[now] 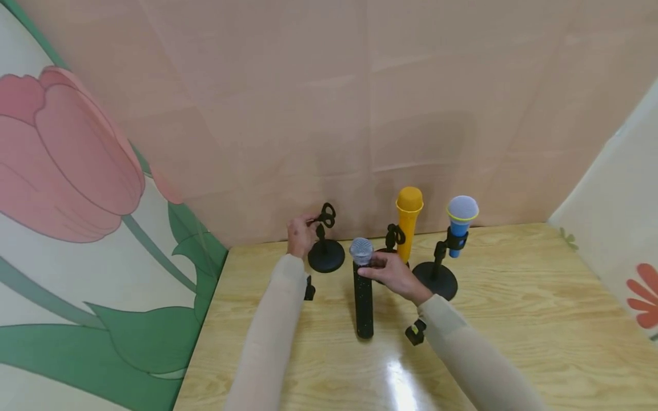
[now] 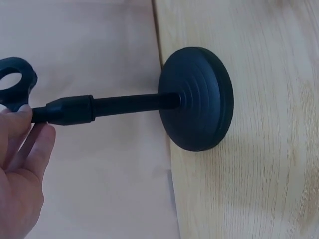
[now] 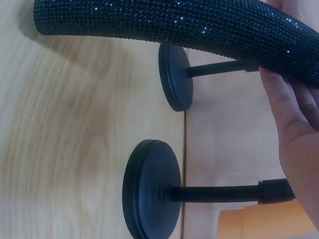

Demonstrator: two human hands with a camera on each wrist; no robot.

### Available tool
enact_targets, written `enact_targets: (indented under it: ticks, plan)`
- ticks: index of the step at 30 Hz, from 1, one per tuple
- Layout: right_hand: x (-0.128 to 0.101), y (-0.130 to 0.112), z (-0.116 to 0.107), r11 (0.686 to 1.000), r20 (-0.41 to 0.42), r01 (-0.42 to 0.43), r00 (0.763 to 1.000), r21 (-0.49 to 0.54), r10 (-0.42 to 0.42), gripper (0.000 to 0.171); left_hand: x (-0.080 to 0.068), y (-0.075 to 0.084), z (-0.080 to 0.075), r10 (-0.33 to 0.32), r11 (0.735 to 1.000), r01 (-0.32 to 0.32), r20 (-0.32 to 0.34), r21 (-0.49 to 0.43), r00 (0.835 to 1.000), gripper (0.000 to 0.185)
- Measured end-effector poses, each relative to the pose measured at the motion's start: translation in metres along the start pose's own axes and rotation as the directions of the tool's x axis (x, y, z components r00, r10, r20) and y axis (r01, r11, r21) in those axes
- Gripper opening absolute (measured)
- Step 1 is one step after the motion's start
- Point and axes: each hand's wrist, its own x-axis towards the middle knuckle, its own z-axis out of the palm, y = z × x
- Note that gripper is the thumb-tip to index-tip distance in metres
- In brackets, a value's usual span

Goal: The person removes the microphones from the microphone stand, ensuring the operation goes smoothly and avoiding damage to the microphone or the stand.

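My left hand (image 1: 300, 235) pinches the upper end of a black microphone stand (image 2: 197, 99), just by its ring-shaped clip (image 2: 17, 82). That clip holds no microphone, and the stand's round base (image 1: 326, 258) sits on the table near the wall. To the right of it, my right hand (image 1: 396, 275) grips a black glittery microphone (image 1: 364, 305) close below its silver mesh head (image 1: 361, 250). The microphone is held head up; in the right wrist view its sparkling handle (image 3: 174, 20) crosses the top, and the fingers (image 3: 281, 94) lie against it.
A yellow microphone (image 1: 407, 222) stands at a second black stand (image 1: 392, 235); whether its clip grips it is unclear. Farther right, a blue microphone (image 1: 457, 228) sits in the clip of a third stand (image 1: 436, 282). A pink-beige wall covering (image 1: 288, 114) rises behind the wooden table (image 1: 514, 319).
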Motion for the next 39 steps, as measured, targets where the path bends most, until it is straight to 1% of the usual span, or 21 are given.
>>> enact_targets:
  ticks: [8,11,14,17,19,23,25,27,32,36,39]
  plan:
    - [0.002,0.004,0.004,1.000,-0.011,-0.029,0.999,0.005,0.030,0.050,0.002,-0.004,-0.005,0.045,0.999,-0.045,0.025,0.023,0.999,0.019]
    - [0.004,0.006,0.005,0.999,-0.012,-0.040,0.999,0.014,0.041,0.052,0.003,-0.005,-0.007,0.041,0.999,-0.043,0.034,0.030,0.999,0.018]
    - [0.006,0.008,0.006,0.998,-0.007,-0.055,0.998,0.036,0.056,0.052,0.004,-0.006,-0.008,0.023,1.000,-0.024,0.046,0.018,0.999,0.018]
    - [0.010,0.010,0.005,0.994,0.008,-0.088,0.996,0.060,0.087,0.055,0.004,-0.005,-0.008,-0.007,1.000,0.007,0.060,0.007,0.998,0.018]
    - [0.012,0.012,0.004,0.989,0.014,-0.127,0.992,0.070,0.126,0.059,0.004,-0.006,-0.007,-0.012,1.000,0.012,0.063,0.010,0.998,0.018]
    - [0.016,0.017,0.002,0.979,0.025,-0.193,0.981,0.066,0.192,0.065,0.004,-0.007,-0.006,0.019,0.999,-0.020,0.050,0.032,0.999,0.017]
    - [0.018,0.019,0.001,0.977,0.038,-0.207,0.978,0.050,0.205,0.067,0.004,-0.008,-0.006,0.032,0.999,-0.033,0.046,0.037,0.998,0.017]
    - [0.018,0.021,0.000,0.979,0.059,-0.201,0.978,0.042,0.198,0.069,0.004,-0.008,-0.005,0.039,0.998,-0.040,0.044,0.037,0.998,0.017]
    - [0.018,0.027,0.002,0.983,0.118,-0.173,0.979,0.056,0.166,0.071,0.004,-0.007,-0.005,0.024,0.999,-0.025,0.043,0.040,0.999,0.018]
    - [0.018,0.030,0.007,0.982,0.121,-0.173,0.979,0.074,0.163,0.072,0.004,-0.007,-0.005,0.018,0.999,-0.019,0.037,0.050,0.999,0.018]
    - [0.019,0.033,0.013,0.973,0.112,-0.185,0.979,0.135,0.171,0.070,0.004,-0.007,-0.004,0.012,0.999,-0.014,0.037,0.048,0.999,0.018]
